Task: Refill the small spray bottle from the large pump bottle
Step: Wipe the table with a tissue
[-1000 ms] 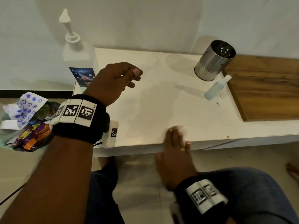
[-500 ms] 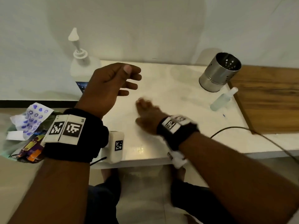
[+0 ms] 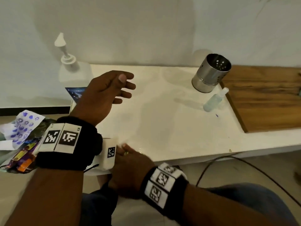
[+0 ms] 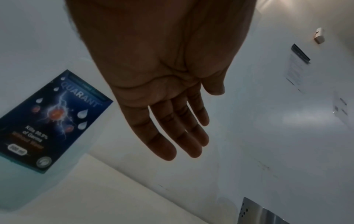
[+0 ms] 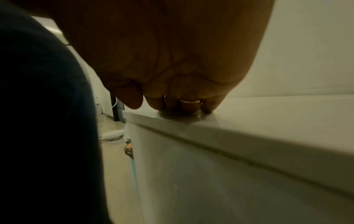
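The large white pump bottle [image 3: 71, 70] with a blue label [image 4: 51, 121] stands at the table's back left corner. My left hand [image 3: 114, 90] hovers just right of it, fingers [image 4: 172, 136] straight and relaxed, holding nothing. The small clear spray bottle [image 3: 213, 101] lies tilted at the right of the white table [image 3: 162, 121], against the wooden board, far from both hands. My right hand [image 3: 130, 162] is at the table's front edge, close to my left wrist. Its fingers [image 5: 189, 104] rest on the table top and hold nothing.
A perforated steel holder [image 3: 211, 72] stands just behind the spray bottle. A wooden board [image 3: 267, 98] covers the right end. A bag of wrappers and paper [image 3: 17, 141] sits off the table's left edge. A cable [image 3: 228, 160] hangs below the front edge.
My right hand reached over the middle of the table, then drew back to the front edge near my left wrist. The left hand stayed beside the pump bottle.
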